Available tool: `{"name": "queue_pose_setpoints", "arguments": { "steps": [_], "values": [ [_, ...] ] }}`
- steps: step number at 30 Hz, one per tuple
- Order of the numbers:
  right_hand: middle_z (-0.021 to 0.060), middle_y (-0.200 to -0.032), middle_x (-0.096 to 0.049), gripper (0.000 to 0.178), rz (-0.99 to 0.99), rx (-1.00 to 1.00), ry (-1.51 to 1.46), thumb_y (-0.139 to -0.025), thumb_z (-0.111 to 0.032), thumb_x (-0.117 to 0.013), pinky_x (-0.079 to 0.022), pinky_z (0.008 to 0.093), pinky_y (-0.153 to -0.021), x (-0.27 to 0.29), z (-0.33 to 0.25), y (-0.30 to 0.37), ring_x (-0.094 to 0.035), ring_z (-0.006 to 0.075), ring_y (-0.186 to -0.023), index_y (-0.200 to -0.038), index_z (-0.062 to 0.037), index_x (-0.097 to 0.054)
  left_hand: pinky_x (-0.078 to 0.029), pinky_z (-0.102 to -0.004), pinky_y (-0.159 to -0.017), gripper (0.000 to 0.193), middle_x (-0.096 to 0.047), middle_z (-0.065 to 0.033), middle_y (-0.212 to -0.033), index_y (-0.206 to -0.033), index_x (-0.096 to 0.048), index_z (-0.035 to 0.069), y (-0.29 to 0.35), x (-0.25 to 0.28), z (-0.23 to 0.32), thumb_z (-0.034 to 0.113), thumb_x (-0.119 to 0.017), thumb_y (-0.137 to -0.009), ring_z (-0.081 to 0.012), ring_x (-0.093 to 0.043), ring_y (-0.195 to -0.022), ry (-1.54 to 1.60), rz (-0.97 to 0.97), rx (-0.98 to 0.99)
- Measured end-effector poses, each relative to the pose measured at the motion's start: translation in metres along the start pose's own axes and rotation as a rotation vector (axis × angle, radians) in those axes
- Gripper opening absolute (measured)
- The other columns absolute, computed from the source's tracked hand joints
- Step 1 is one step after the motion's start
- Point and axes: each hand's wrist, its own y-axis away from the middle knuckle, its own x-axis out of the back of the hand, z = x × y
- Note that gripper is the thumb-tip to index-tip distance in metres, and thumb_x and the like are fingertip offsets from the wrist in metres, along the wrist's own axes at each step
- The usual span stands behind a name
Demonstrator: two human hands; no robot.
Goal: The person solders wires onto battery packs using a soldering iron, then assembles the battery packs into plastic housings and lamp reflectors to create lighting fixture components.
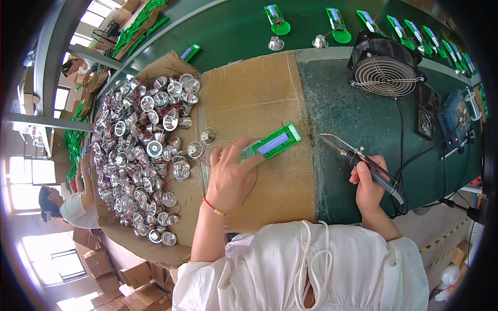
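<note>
A green plastic housing [294, 133] with a purple cylindrical battery [273, 144] in it lies tilted on the cardboard sheet in front of me. My left hand [228, 168] grips its lower left end between thumb and index finger, covering that end. The other fingers curl beside two silver reflector cups [195, 150] with thin wires. A thin dark wire hangs below this hand. In my right hand [369, 185] is a soldering iron [381, 181], with a thin metal tube running along it. Its tip points left, apart from the housing.
A cardboard box [150, 254] heaped with silver reflector cups [154, 149] stands left. A black fan [386, 72] and a blue soldering station [456, 122] are at the right, with cables beside them. Several green housings [340, 31] line the far bench. Two people work at left.
</note>
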Motion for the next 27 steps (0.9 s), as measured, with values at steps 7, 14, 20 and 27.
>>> {"name": "queue_pose_setpoints", "arguments": {
  "steps": [7,14,20,27],
  "values": [
    [0.0088,-0.063,-0.056,0.015,0.026,-0.107,-0.053,-0.08,-0.008,-0.059,-0.043,0.0225,-0.046,0.005,-0.016,0.005,-0.052,0.0108,-0.049,-0.085,0.0002,-0.048,-0.047,-0.0365,-0.071,0.022,-0.053,-0.0085,-0.108,-0.092,-0.061,0.014,-0.008,0.002,0.013,0.011,-0.06,-0.071,-0.0245,-0.056,-0.085,-0.218,0.085,-0.131],
    [0.0088,-0.064,-0.057,0.011,-0.051,-0.119,-0.078,-0.081,-0.007,-0.057,-0.044,0.023,-0.046,0.0,-0.009,0.006,-0.054,0.0118,-0.051,-0.082,-0.0015,-0.048,-0.051,-0.0347,-0.064,0.019,-0.055,-0.0048,-0.102,-0.088,-0.064,0.017,-0.006,0.004,0.012,0.017,-0.065,-0.069,-0.0228,-0.058,-0.078,-0.325,-0.086,-0.136],
    [0.0085,-0.064,-0.057,0.013,-0.037,-0.089,-0.056,-0.081,-0.009,-0.058,-0.042,0.022,-0.045,0.004,-0.011,0.005,-0.054,0.0115,-0.051,-0.083,-0.0018,-0.048,-0.05,-0.034,-0.065,0.015,-0.048,-0.0078,-0.096,-0.085,-0.064,0.014,-0.012,0.005,0.012,0.013,-0.056,-0.073,-0.0212,-0.058,-0.075,-0.346,-0.105,-0.148],
    [0.0083,-0.064,-0.057,0.014,-0.017,-0.048,-0.071,-0.081,-0.011,-0.059,-0.042,0.0216,-0.045,0.004,-0.009,0.0,-0.053,0.0111,-0.05,-0.083,-0.0018,-0.048,-0.051,-0.033,-0.064,0.012,-0.048,-0.0081,-0.105,-0.082,-0.064,0.012,-0.015,0.006,0.01,0.013,-0.057,-0.073,-0.0212,-0.06,-0.073,-0.357,-0.123,-0.161]
  ]
}}
